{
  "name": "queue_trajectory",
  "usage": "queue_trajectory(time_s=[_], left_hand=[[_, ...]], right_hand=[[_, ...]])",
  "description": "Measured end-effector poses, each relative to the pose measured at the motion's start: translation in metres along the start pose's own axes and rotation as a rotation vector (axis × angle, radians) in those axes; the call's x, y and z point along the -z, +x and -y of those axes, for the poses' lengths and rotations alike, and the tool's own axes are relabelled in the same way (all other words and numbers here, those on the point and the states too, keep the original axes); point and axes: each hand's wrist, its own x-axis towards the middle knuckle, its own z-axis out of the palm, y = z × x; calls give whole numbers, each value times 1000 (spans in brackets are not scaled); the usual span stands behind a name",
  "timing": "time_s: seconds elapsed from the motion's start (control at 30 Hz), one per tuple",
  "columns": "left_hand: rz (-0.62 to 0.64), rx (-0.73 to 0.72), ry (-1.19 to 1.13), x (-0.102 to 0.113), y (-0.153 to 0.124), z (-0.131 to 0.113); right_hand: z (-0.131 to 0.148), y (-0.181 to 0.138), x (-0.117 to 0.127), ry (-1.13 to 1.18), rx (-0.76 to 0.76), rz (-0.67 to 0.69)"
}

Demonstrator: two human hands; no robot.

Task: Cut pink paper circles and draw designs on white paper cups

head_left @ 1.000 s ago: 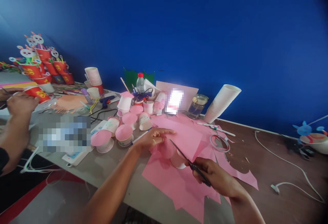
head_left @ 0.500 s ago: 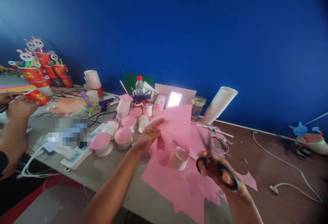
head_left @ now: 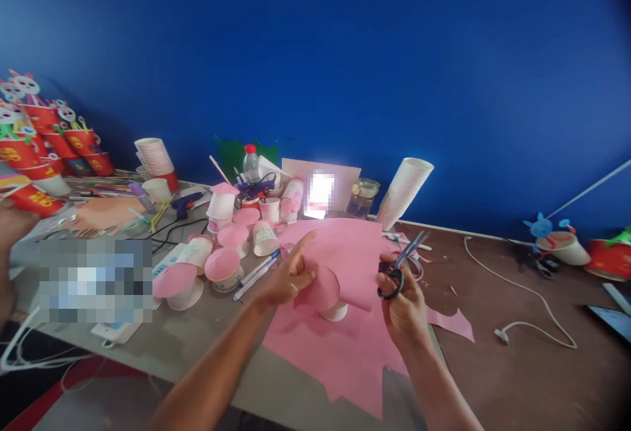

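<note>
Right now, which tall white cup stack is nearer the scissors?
The stack just right of the glass jar; the other stack stands far left of the scissors in the right hand.

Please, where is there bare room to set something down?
On the right, the brown tabletop looks bare nearer the wearer than the thin white cable and right of the curved pink paper scrap. On the left, grey tabletop shows between the long white power strip and left forearm. Beyond, pink-topped white paper cups crowd it.
</note>
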Motion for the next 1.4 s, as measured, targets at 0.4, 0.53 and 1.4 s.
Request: queue_trajectory(time_s=[0.4, 0.53, 1.4], left_hand=[[51, -17, 126, -7, -4, 3], [55, -39, -124, -8, 1, 3], [169, 113, -684, -24, 4, -2]], right_hand=[[4, 5, 3, -32, 42, -93], [5, 8, 4, 88, 104, -186], [19, 2, 1, 202, 169, -235]])
